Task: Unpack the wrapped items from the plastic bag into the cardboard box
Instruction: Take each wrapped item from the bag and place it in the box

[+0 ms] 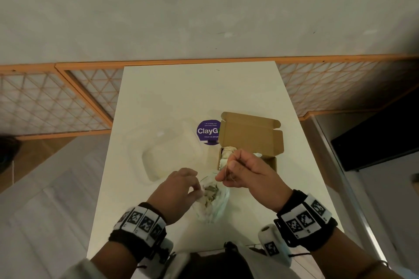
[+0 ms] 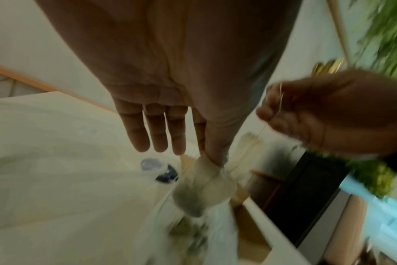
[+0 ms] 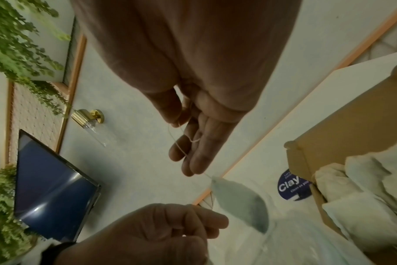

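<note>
A clear plastic bag [image 1: 215,207] of pale wrapped sachets lies near the table's front edge, between my hands. My left hand [image 1: 197,190] pinches one sachet [image 2: 204,184] between thumb and forefinger just above the bag [image 2: 215,233], its other fingers straight. My right hand [image 1: 226,176] pinches a thin string [image 3: 179,143] that runs down to a hanging sachet [image 3: 238,199]. Whether both hands hold the same sachet is unclear. Just beyond the right hand stands the open cardboard box [image 1: 251,133], with several wrapped items [image 3: 363,188] inside.
A clear plastic tub [image 1: 172,156] sits left of the box, with a round purple sticker [image 1: 207,131] on the table [image 1: 204,93] behind it. The narrow white table drops to floor on both sides. A dark screen [image 1: 374,138] stands to the right.
</note>
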{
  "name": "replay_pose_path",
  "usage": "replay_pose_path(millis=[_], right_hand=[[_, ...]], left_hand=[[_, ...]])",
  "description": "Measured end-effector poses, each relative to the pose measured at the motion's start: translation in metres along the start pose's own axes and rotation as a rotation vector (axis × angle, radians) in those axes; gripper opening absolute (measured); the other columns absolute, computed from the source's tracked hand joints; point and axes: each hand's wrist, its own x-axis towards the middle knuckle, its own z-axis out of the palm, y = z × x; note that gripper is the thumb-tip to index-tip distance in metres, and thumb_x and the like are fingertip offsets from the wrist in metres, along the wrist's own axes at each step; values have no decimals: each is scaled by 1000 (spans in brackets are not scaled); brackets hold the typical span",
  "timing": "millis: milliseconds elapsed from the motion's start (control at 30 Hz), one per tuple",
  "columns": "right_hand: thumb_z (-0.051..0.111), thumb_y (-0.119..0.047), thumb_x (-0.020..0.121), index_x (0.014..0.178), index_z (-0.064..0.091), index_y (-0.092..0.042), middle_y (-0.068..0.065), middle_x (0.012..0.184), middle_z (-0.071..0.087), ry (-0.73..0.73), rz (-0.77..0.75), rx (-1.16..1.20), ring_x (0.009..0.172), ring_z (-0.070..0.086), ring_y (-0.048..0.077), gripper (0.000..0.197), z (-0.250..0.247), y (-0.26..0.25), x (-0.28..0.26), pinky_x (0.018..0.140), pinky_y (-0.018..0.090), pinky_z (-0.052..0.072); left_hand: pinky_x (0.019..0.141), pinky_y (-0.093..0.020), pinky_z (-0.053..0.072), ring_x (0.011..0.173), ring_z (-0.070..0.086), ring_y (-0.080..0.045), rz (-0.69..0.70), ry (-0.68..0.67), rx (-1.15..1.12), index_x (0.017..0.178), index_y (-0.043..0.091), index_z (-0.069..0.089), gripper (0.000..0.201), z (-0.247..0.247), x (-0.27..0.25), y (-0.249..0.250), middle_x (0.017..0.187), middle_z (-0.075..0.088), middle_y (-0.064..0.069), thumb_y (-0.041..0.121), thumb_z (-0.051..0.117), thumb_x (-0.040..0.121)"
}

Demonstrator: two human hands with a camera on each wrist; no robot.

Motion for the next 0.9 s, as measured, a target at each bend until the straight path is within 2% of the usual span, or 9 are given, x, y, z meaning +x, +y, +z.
replay_pose_path(millis=[100, 200, 267, 333, 433, 633, 700, 767, 900], right_hand=[[41, -10, 111, 97, 51, -5, 22, 98, 73, -2, -32, 41, 93, 71, 39, 18, -2, -14, -3, 90, 52, 60], [40, -10, 111, 95, 48, -7, 19, 87, 67, -28, -67, 112, 74, 62, 31, 19, -4, -28, -5, 69, 35, 57], [43, -15, 110, 94, 49, -8, 16, 82, 62, -60, -89, 156, 66, 56, 28, 19, -6, -35, -5, 64, 32, 51], [47, -22, 104, 94, 50, -9, 14, 76, 57, -116, -99, 230, 61, 48, 24, 16, -7, -42, -4, 63, 35, 49], [49, -22, 100, 93, 49, -10, 9, 71, 50, -164, -78, 346, 59, 36, 22, 13, -8, -49, -4, 58, 34, 44], [47, -19, 101, 91, 53, -13, 9, 73, 50, -177, -88, 481, 59, 38, 21, 12, -7, -54, 1, 59, 34, 45], [48, -18, 100, 92, 54, -12, 11, 75, 54, -143, -98, 517, 60, 43, 21, 12, -7, -53, 4, 61, 36, 49], [49, -19, 103, 94, 52, -9, 13, 79, 59, -51, -113, 460, 63, 52, 23, 14, -9, -52, 7, 64, 36, 53], [49, -18, 109, 107, 57, 2, 10, 93, 68, 251, -65, 123, 85, 65, 22, 21, -15, -43, 15, 77, 39, 61]], left_hand=[[112, -26, 35, 138, 41, 0, 64, -15, -80, 94, 36, 71, 14, -20, -16, 13, 151, 42, 26, 47, 65, 97], [111, -22, 35, 145, 29, 12, 164, -11, -194, 92, 38, 72, 10, -35, -28, 34, 157, 34, 32, 47, 67, 95], [112, -19, 35, 147, 23, 17, 232, -13, -268, 93, 37, 73, 7, -41, -32, 49, 158, 34, 30, 43, 69, 95], [115, -22, 34, 144, 30, 17, 291, -24, -349, 93, 34, 74, 6, -45, -32, 61, 155, 42, 26, 38, 71, 96], [109, -26, 45, 133, 50, 9, 314, -69, -479, 94, 23, 75, 8, -46, -30, 75, 135, 61, 24, 31, 72, 96], [100, -48, 53, 101, 71, -17, 302, -37, -577, 89, 22, 72, 12, -38, -24, 82, 102, 74, 3, 33, 73, 94], [89, -41, 58, 89, 71, -19, 287, 7, -602, 87, 19, 70, 13, -36, -22, 81, 93, 74, -3, 28, 74, 95], [77, -30, 57, 77, 66, -12, 280, 55, -607, 86, 18, 71, 10, -36, -21, 79, 87, 73, -1, 22, 74, 95], [78, -27, 55, 79, 66, -5, 247, 105, -583, 84, 25, 73, 13, -40, -20, 71, 86, 73, 9, 21, 73, 95]])
